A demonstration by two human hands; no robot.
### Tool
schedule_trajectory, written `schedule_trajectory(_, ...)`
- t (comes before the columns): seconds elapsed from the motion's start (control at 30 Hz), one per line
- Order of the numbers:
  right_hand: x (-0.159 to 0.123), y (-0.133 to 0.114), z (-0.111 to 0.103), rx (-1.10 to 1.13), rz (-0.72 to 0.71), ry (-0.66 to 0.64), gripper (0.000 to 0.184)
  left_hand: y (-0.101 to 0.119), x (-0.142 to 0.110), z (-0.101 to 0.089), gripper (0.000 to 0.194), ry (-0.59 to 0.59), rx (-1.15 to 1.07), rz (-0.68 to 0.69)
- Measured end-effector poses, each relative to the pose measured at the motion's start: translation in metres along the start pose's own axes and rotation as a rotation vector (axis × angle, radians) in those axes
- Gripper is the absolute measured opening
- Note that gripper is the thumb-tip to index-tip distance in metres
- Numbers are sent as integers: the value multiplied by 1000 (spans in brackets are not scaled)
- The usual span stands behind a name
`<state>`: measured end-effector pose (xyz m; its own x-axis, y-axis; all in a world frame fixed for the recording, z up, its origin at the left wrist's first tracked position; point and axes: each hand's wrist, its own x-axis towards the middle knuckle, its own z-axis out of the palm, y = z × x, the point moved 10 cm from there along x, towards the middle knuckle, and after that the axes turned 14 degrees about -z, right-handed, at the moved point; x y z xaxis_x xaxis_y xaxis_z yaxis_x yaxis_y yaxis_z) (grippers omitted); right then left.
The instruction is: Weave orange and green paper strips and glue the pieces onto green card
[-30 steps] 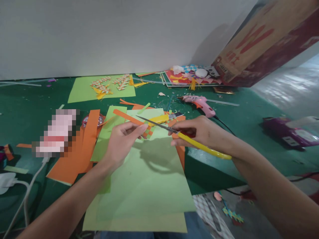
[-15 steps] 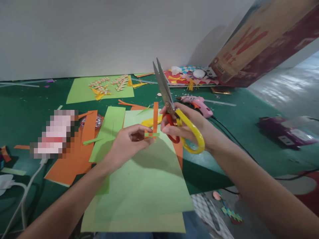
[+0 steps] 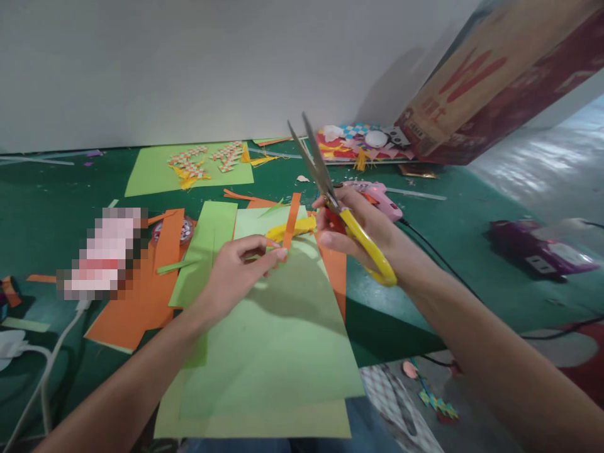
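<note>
My left hand [image 3: 245, 264] pinches an orange paper strip [image 3: 293, 217] near its lower end; the strip points upward. How it meets any green strip at the fingertips is hidden. In my right hand [image 3: 353, 226] is a pair of scissors [image 3: 318, 170] with yellow and red handles, blades pointing up and slightly parted. Beneath both hands lie light green paper sheets [image 3: 274, 365]. Just behind the strip rests a yellow object [image 3: 302, 226], partly covered by it.
Orange paper [image 3: 136, 308] and green paper [image 3: 212, 233] lie left, beside a blurred pink device on a white cable [image 3: 61, 340]. A pink glue gun [image 3: 382, 201] sits behind my right hand. Woven paper pieces [image 3: 189, 163] lie at the back; a paper bag [image 3: 495, 82] leans at right.
My right hand has moved slightly right with the scissors, which have turned. The orange strip has tilted in my left fingers, and the green crosspiece at its base no longer shows.
</note>
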<state>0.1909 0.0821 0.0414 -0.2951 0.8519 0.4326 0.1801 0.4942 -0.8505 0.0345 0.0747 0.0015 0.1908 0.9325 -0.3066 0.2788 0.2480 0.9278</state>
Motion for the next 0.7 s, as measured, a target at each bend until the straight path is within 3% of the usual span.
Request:
schedule_trajectory(0.1,-3,-6,-25,-267,-37,-69,49,0,0,-4,25,33,-22,17)
schedule_trajectory(0.17,-11,-1,-36,-476,72,-209,49,1,-1,-6,23,50,-40,12)
schedule_trajectory(0.23,-24,5,-45,-554,194,-343,53,3,-3,-6,20,54,-57,8)
schedule_trajectory(0.37,-40,11,-57,-581,260,-461,62,6,-4,-5,16,51,-56,22)
schedule_trajectory(0.53,-40,12,-40,-587,225,-567,66,8,-5,-6,18,66,-2,70)
schedule_trajectory(0.7,-31,3,-13,-478,154,-613,58,8,-4,-5,20,56,7,72)
